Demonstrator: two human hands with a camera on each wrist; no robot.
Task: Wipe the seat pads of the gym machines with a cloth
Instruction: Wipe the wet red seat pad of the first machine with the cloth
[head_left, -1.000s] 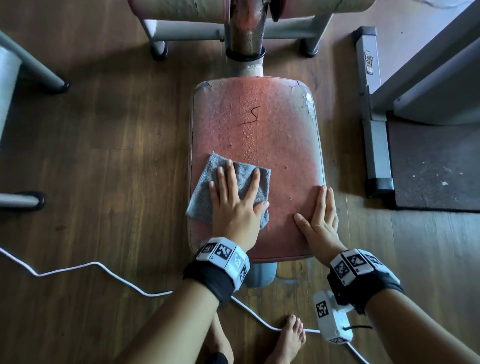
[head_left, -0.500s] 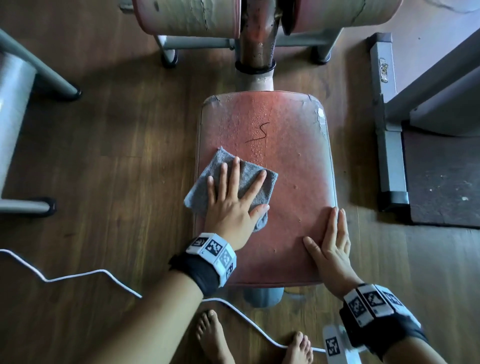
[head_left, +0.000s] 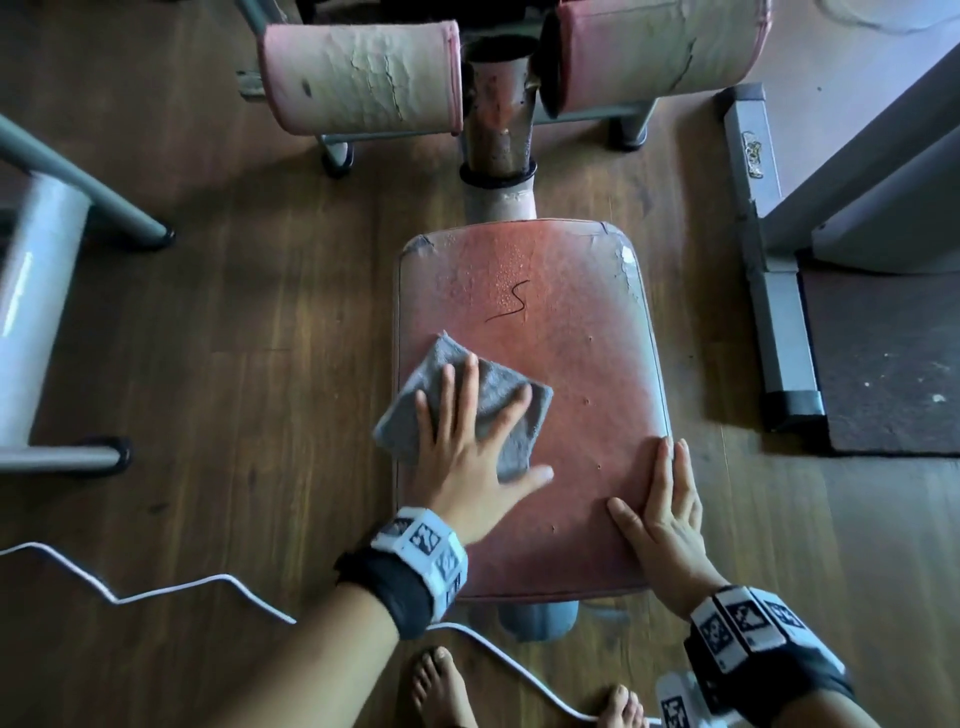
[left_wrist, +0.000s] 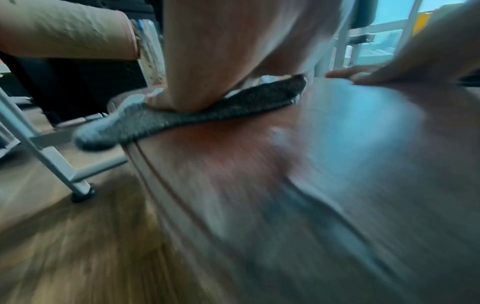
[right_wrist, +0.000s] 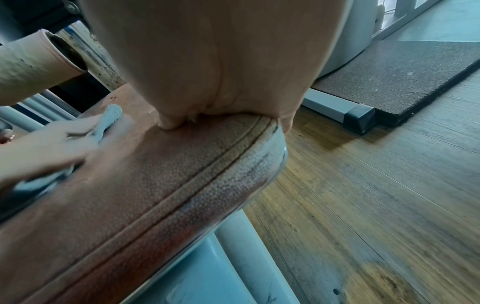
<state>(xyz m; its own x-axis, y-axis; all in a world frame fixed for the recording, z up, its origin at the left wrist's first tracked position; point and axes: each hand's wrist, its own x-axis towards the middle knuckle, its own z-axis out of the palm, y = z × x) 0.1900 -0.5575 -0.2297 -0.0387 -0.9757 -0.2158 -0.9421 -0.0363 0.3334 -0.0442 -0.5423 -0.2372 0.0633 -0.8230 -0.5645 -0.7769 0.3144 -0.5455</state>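
A worn red seat pad (head_left: 561, 364) fills the middle of the head view, with water droplets and a dark squiggle (head_left: 511, 304) toward its far end. A grey cloth (head_left: 498, 395) lies on its left side, one corner overhanging the left edge. My left hand (head_left: 467, 441) presses flat on the cloth, fingers spread and straight. My right hand (head_left: 665, 499) rests flat on the pad's near right edge, fingers straight and together. The left wrist view is blurred; it shows the cloth (left_wrist: 182, 117) under my fingers. The right wrist view shows the pad's stitched edge (right_wrist: 182, 174).
Two cracked pink roller pads (head_left: 363, 78) and a rusty post (head_left: 498, 140) stand beyond the seat. Grey machine legs (head_left: 78, 208) are at left, a grey frame bar (head_left: 779, 322) and black mat (head_left: 893, 364) at right. A white cable (head_left: 182, 587) and bare feet (head_left: 441, 686) are near me.
My left hand and the cloth stay on the pad's left side, shifting slightly toward its far end. The head view has tilted up, showing more of the rollers. The right hand stays put.
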